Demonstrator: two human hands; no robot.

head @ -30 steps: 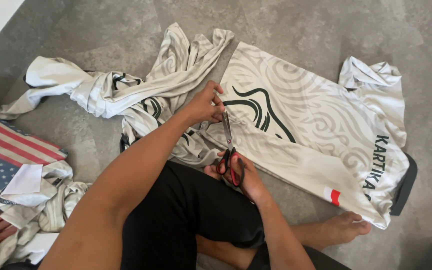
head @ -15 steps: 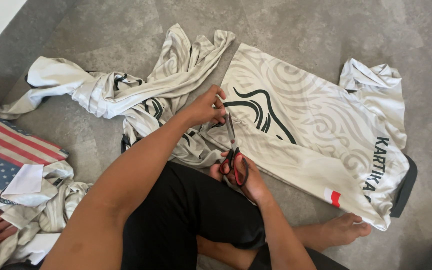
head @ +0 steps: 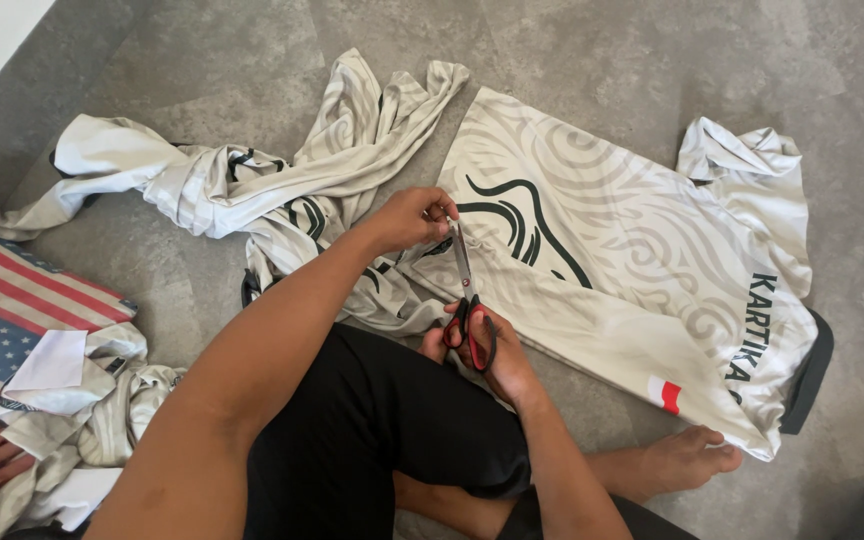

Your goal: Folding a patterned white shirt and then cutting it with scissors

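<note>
Right hand [head: 492,350]: fingers closed through the red handles of the scissors [head: 467,300] (blades on cloth).
Left hand [head: 414,216]: pinching the white patterned shirt [head: 632,250] at the blade tips.
Floor [head: 202,60]: grey.

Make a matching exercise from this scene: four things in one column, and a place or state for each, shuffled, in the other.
Things:
1. scissors
2. left hand
3. patterned shirt
4. striped flag cloth

Places or states:
A. spread flat on the grey floor, at right
B. at the picture's left edge, partly under pale fabric
C. pinching fabric by the blade tips
D. red handles, held in the right hand

Pairs: 1-D, 2-C, 3-A, 4-B
</note>
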